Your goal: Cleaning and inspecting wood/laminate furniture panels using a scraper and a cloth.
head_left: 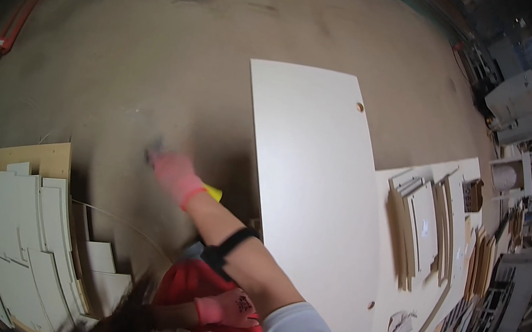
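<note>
So the person had both hands in pink gloves. The right hand (174, 179) was stretched out left over the floor (116, 49), pretty blurry, with a small dark object (154, 147) right at its fingertips. Honestly couldn't tell if the fingers were pinching it or just touching it. Some yellow thing (213, 193) poked out by that wrist. The left hand (228, 307) was tucked near the body against red fabric (180, 282), fingers kinda bent, can't tell if they gripped anything. A big white panel (311, 188) lay just right of the right arm, with narrow boards (421, 224) farther right. Stacked white boards (15, 215) sat on the near left, and something long and red (19, 23) lay far left.
</note>
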The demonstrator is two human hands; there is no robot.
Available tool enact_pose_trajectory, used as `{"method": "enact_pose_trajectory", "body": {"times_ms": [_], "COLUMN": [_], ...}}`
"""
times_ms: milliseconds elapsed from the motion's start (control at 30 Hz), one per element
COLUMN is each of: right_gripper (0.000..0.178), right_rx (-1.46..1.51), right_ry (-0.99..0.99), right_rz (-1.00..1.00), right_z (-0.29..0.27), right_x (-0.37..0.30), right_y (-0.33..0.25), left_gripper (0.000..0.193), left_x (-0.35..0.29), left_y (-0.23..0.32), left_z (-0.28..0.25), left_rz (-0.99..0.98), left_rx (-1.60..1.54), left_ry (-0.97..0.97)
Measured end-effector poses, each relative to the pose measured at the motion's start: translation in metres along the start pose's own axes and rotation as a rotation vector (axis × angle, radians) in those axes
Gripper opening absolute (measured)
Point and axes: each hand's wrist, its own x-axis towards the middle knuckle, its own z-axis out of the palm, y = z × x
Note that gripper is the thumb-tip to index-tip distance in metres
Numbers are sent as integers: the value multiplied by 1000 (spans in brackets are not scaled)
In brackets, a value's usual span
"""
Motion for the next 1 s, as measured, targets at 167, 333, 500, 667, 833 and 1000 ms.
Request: {"method": "enact_pose_trajectory", "body": {"times_ms": [167, 333, 500, 667, 833, 1000], "right_gripper": [29, 52, 55, 51, 45, 51], "right_rx": [-13, 304, 365, 130, 266, 348], "right_ry": [-270, 185, 490, 453, 270, 648], "right_rz": [61, 535, 1222, 1639, 1905, 1966], "right_z": [-8, -83, -43, 9, 30, 54], "right_x": [-96, -293, -496, -623, -683, -743], "right_y": [10, 74, 113, 153, 219, 284], "left_gripper": [40, 28, 52, 57, 58, 55], "left_x": [-4, 29, 74, 107, 125, 143], "left_y": [-15, 33, 27, 74, 85, 103], "left_z": [-2, -61, -55, -61, -28, 0], "left_rz": [339, 368, 452, 520, 438, 365], "left_rx": [-6, 160, -126, 39, 68, 100], "left_ry": [314, -300, -124, 47, 108, 34]}}
